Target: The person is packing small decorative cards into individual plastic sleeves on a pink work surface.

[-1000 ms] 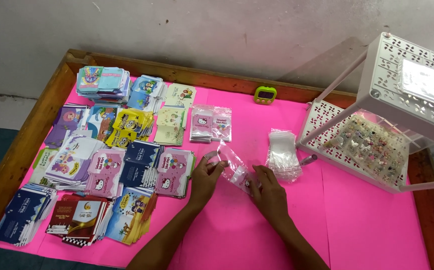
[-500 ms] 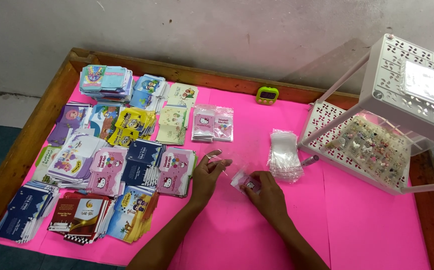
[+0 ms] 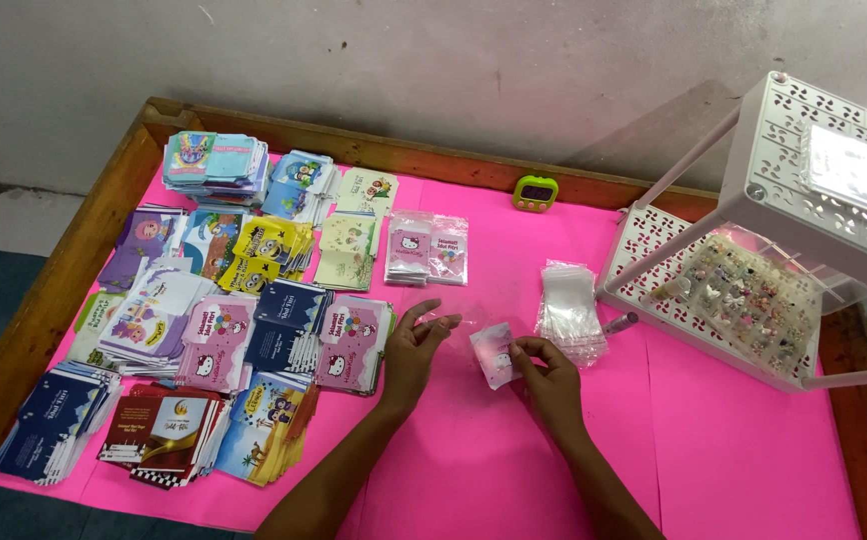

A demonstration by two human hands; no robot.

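Card stacks [image 3: 254,330] left of hands; clear bags [image 3: 571,308], rack [image 3: 754,290] right.

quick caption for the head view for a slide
Right hand holds a small pink card in a clear bag, left hand open beside it, on a pink table beside card stacks.

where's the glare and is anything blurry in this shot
Head view: strongest glare sits on the white rack's top shelf, washing out what lies there; softer sheen on the stack of clear bags. The right hand and its small packet look slightly soft; the card stacks stay sharp.
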